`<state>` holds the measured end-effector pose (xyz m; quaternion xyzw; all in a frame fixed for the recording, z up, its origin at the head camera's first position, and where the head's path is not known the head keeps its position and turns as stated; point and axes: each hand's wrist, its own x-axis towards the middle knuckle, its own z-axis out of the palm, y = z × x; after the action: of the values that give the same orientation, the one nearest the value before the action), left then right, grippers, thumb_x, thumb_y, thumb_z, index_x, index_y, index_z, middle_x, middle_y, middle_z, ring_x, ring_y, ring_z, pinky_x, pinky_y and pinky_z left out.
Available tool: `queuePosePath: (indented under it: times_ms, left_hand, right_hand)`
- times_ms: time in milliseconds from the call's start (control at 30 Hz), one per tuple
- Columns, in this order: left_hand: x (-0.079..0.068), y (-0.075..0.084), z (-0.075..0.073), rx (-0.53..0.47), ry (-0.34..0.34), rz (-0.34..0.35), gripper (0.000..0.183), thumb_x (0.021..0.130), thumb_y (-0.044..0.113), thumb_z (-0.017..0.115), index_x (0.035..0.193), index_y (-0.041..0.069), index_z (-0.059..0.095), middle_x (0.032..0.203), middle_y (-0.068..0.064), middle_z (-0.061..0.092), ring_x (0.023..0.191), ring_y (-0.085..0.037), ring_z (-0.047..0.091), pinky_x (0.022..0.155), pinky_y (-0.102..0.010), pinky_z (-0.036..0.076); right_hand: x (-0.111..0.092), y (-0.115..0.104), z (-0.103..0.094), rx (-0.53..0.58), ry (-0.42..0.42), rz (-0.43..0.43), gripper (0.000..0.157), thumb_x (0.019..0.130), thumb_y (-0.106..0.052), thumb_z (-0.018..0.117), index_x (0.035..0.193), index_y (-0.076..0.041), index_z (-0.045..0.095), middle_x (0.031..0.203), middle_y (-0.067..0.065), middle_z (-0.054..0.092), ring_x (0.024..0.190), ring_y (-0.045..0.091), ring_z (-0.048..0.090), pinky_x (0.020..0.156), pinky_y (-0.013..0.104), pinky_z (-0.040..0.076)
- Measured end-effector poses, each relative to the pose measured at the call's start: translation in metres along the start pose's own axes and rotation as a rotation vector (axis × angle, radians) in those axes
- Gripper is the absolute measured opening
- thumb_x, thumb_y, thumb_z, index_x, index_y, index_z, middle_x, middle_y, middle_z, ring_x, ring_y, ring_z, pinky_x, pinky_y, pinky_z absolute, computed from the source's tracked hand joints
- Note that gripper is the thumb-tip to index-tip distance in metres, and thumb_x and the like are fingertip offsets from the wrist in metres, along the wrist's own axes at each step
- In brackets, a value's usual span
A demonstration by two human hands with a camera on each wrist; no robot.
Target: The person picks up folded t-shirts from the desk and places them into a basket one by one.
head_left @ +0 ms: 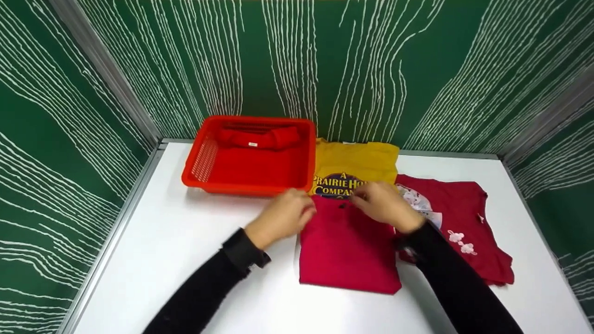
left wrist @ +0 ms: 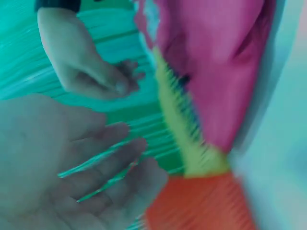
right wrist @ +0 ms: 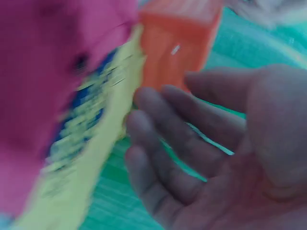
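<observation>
A crimson shirt (head_left: 350, 250), folded to a rough rectangle, lies on the white table, with a small dark mark near its upper edge. Above its upper left corner, beside the basket, is my left hand (head_left: 284, 215); its fingers look loosely bent in the left wrist view and hold nothing. My right hand (head_left: 389, 206) hovers over the upper right part of the same shirt, fingers (right wrist: 158, 120) relaxed and apart from the cloth. Beyond the crimson shirt lies a yellow shirt (head_left: 357, 157) with printed lettering, partly covered by it.
A red plastic basket (head_left: 250, 189) stands at the back left, with a rolled red cloth (head_left: 260, 138) inside. To the right a dark red shirt (head_left: 464, 204) with pink and white prints lies spread out. Green walls with white lines enclose the table (head_left: 185, 260).
</observation>
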<state>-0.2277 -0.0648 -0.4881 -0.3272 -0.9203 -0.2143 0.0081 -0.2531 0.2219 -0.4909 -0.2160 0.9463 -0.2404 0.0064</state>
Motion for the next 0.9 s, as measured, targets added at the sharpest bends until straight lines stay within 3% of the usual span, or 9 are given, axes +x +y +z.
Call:
queuePosePath:
  times_ms: [133,233,333,500,700,800,900]
  left_hand:
    - [0.004,0.001,0.037,0.138,-0.023,0.007,0.018,0.106,0.021,0.07,0.108,0.011,0.084,0.109,-0.007,0.077,0.109,-0.028,0.072,0.098,-0.04,0.062]
    - [0.003,0.001,0.056,0.213,-0.013,0.011,0.015,0.103,0.02,0.072,0.104,0.01,0.083,0.104,-0.006,0.073,0.105,-0.028,0.071,0.093,-0.038,0.063]
    - [0.001,0.003,0.067,0.257,-0.007,0.022,0.014,0.102,0.02,0.074,0.103,0.01,0.083,0.102,-0.006,0.071,0.102,-0.028,0.069,0.089,-0.036,0.063]
    - [-0.003,0.001,0.068,0.283,-0.022,0.008,0.014,0.102,0.022,0.074,0.106,0.011,0.082,0.105,-0.005,0.071,0.104,-0.028,0.067,0.09,-0.037,0.062]
    - [-0.009,-0.006,0.063,0.203,-0.047,-0.031,0.013,0.103,0.02,0.073,0.106,0.012,0.083,0.105,-0.005,0.071,0.105,-0.028,0.068,0.092,-0.037,0.061]
    - [-0.012,-0.011,0.06,0.163,0.005,-0.074,0.014,0.104,0.016,0.071,0.108,0.009,0.082,0.111,-0.007,0.075,0.107,-0.03,0.072,0.093,-0.04,0.063]
    - [-0.012,-0.017,0.056,0.153,0.092,-0.14,0.016,0.104,0.014,0.071,0.114,0.006,0.081,0.116,-0.012,0.078,0.105,-0.034,0.076,0.091,-0.045,0.064]
  right_hand:
    - [-0.033,0.032,0.008,-0.038,-0.02,0.108,0.013,0.102,-0.012,0.074,0.091,-0.009,0.081,0.082,0.007,0.072,0.077,0.024,0.06,0.075,0.043,0.05]
    - [-0.048,0.041,0.017,-0.05,-0.052,0.124,0.01,0.1,-0.009,0.077,0.09,-0.008,0.079,0.084,0.009,0.068,0.08,0.026,0.061,0.077,0.045,0.053]
    - [-0.055,0.042,0.028,-0.088,-0.033,0.11,0.004,0.096,-0.008,0.082,0.092,-0.007,0.079,0.09,0.009,0.07,0.085,0.029,0.066,0.082,0.05,0.058]
    - [-0.056,0.036,0.04,-0.15,0.027,0.099,0.01,0.092,-0.008,0.086,0.088,-0.007,0.077,0.087,0.009,0.067,0.081,0.031,0.066,0.079,0.052,0.058]
    - [-0.055,0.03,0.043,-0.151,0.025,0.066,0.008,0.094,-0.01,0.085,0.09,-0.007,0.078,0.086,0.009,0.069,0.079,0.028,0.066,0.078,0.051,0.059]
    - [-0.054,0.03,0.038,-0.11,0.039,0.063,0.003,0.097,-0.008,0.082,0.097,-0.006,0.081,0.09,0.01,0.075,0.084,0.028,0.069,0.083,0.051,0.061]
    - [-0.052,0.034,0.029,-0.096,0.09,0.092,0.009,0.098,-0.006,0.08,0.105,-0.002,0.083,0.098,0.015,0.078,0.093,0.034,0.072,0.09,0.055,0.062]
